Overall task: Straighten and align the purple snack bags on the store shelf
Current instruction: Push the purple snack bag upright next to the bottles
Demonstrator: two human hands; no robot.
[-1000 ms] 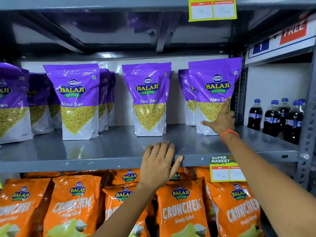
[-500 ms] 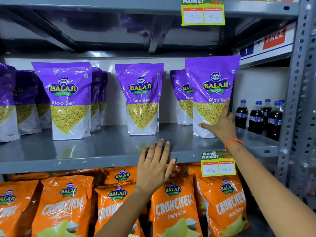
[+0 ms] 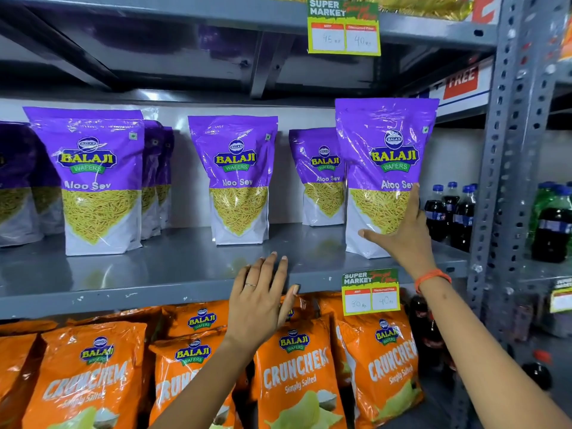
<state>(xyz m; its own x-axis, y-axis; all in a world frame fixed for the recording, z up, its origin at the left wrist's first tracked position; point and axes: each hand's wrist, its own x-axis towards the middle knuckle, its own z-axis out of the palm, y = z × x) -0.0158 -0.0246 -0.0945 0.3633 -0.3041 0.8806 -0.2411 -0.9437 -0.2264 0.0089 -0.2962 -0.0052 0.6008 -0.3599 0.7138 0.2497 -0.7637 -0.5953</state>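
Several purple Aloo Sev bags stand upright on the grey metal shelf (image 3: 173,274). The rightmost purple bag (image 3: 383,144) stands nearest the shelf's front edge, and my right hand (image 3: 402,233) presses flat against its lower front, fingers spread. Behind it to the left stands another purple bag (image 3: 318,168), set further back. A middle purple bag (image 3: 238,178) stands alone. At the left, a front purple bag (image 3: 93,178) has more bags behind and beside it. My left hand (image 3: 263,301) hovers open in front of the shelf's front edge, holding nothing.
Orange Crunchem bags (image 3: 297,376) fill the shelf below. Price tags (image 3: 370,292) hang from the shelf edges. Dark cola bottles (image 3: 448,212) stand to the right behind the perforated grey upright (image 3: 507,181). Bare shelf surface lies between the bags.
The rightmost bag has come forward toward the shelf's front edge under my right hand. My left hand stays by the shelf edge. The view has shifted right and closer.
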